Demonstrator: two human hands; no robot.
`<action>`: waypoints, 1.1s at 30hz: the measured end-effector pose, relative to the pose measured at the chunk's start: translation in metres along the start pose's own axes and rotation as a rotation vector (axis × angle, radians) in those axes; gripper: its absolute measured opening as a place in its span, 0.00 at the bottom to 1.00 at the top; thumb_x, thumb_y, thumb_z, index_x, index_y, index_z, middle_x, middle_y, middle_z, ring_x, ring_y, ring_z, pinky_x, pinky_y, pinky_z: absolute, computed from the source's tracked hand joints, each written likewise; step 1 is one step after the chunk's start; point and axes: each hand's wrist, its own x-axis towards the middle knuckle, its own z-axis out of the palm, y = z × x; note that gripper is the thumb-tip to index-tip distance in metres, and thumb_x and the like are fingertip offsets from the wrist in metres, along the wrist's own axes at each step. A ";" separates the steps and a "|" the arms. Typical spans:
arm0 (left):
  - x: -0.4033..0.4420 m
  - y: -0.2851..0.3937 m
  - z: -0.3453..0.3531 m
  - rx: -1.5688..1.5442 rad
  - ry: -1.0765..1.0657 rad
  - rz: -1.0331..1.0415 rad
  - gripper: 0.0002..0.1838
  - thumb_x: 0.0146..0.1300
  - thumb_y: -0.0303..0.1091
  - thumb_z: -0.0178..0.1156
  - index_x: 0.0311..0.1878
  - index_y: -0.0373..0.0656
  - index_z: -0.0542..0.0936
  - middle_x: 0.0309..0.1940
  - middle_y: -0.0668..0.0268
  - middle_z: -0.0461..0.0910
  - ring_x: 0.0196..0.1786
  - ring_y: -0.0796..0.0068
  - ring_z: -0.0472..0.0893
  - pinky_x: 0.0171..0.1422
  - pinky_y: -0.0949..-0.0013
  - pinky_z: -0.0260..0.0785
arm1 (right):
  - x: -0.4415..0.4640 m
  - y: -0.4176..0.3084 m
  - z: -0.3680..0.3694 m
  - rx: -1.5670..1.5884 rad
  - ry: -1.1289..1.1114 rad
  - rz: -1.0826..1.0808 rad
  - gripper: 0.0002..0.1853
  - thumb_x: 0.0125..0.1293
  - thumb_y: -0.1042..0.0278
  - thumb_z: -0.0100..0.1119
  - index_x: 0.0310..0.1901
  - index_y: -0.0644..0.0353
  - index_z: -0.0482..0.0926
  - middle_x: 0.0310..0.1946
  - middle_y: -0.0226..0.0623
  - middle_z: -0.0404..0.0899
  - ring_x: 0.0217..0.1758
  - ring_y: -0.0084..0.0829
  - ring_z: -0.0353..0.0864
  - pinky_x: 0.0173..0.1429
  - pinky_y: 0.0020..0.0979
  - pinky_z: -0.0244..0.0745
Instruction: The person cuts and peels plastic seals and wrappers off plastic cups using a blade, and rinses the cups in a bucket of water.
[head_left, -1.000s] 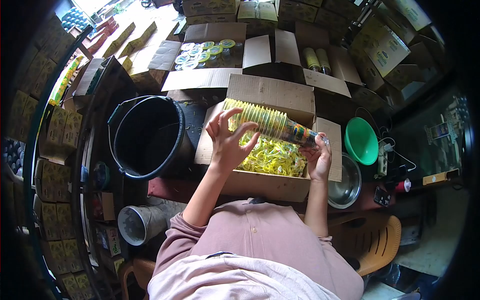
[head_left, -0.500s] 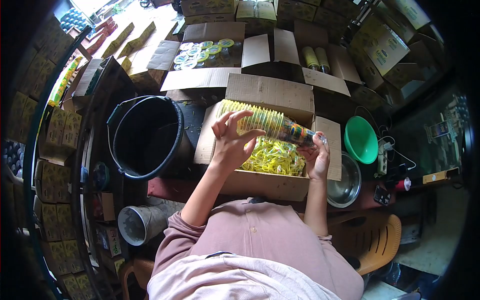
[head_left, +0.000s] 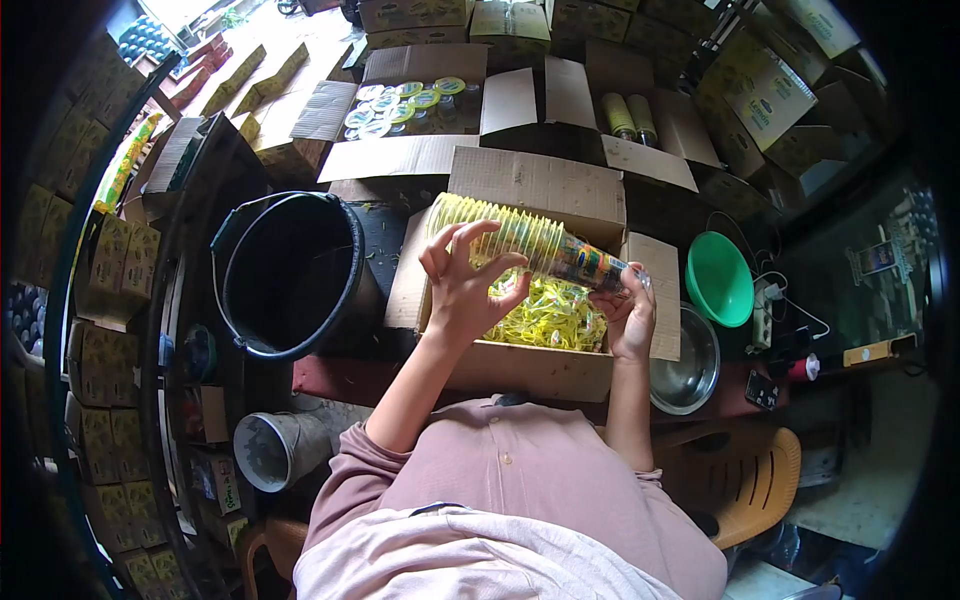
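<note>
- we see the right hand (head_left: 630, 320) grasping one end of a stack of nested clear plastic cups with yellow rims (head_left: 505, 230).
- we see the left hand (head_left: 466, 290) part-curled at the other end; we cannot tell whether it grips.
- we find the stack above an open brown cardboard box (head_left: 530, 370) at the bench's (head_left: 340, 378) near edge.

We're getting hard white glare at upper left, washing out the surface around the cartons (head_left: 277, 68), while the black bucket (head_left: 290, 260) sinks into deep shadow, the shelf rack (head_left: 148, 400) bows near the fisheye's blackened edges, and the stacked plastic cups (head_left: 510, 235) look fairly crisp.
</note>
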 end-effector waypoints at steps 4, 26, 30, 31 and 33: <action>0.000 0.002 0.000 0.012 0.007 -0.016 0.09 0.37 0.40 0.69 0.26 0.59 0.82 0.50 0.72 0.68 0.58 0.62 0.58 0.62 0.61 0.45 | -0.001 0.000 0.001 0.008 0.009 0.000 0.13 0.58 0.67 0.55 0.44 0.55 0.67 0.31 0.37 0.77 0.25 0.33 0.81 0.30 0.29 0.81; 0.006 0.005 -0.003 -0.052 -0.199 0.132 0.14 0.46 0.34 0.64 0.38 0.64 0.81 0.53 0.68 0.65 0.58 0.60 0.59 0.62 0.60 0.46 | 0.001 0.006 -0.001 -0.010 0.010 -0.001 0.13 0.58 0.66 0.55 0.44 0.55 0.67 0.31 0.36 0.77 0.24 0.31 0.81 0.29 0.28 0.81; 0.004 -0.010 -0.025 -0.058 -0.097 0.064 0.18 0.45 0.38 0.64 0.43 0.65 0.80 0.54 0.67 0.64 0.59 0.64 0.60 0.62 0.61 0.46 | 0.007 0.002 -0.007 0.015 0.074 -0.021 0.13 0.57 0.65 0.57 0.43 0.54 0.69 0.31 0.36 0.78 0.25 0.31 0.81 0.30 0.28 0.81; 0.000 -0.024 -0.035 -0.012 -0.047 -0.054 0.17 0.44 0.39 0.66 0.41 0.62 0.80 0.53 0.66 0.65 0.58 0.65 0.61 0.62 0.61 0.46 | 0.011 -0.001 -0.011 0.021 0.118 -0.042 0.13 0.57 0.66 0.56 0.43 0.54 0.69 0.31 0.36 0.77 0.24 0.32 0.81 0.29 0.28 0.81; -0.009 -0.059 -0.064 0.189 0.041 -0.096 0.06 0.47 0.35 0.63 0.31 0.52 0.79 0.51 0.65 0.68 0.57 0.64 0.62 0.60 0.60 0.46 | 0.024 -0.012 -0.022 0.033 0.201 -0.086 0.12 0.57 0.66 0.56 0.42 0.55 0.68 0.30 0.36 0.77 0.24 0.32 0.80 0.28 0.28 0.80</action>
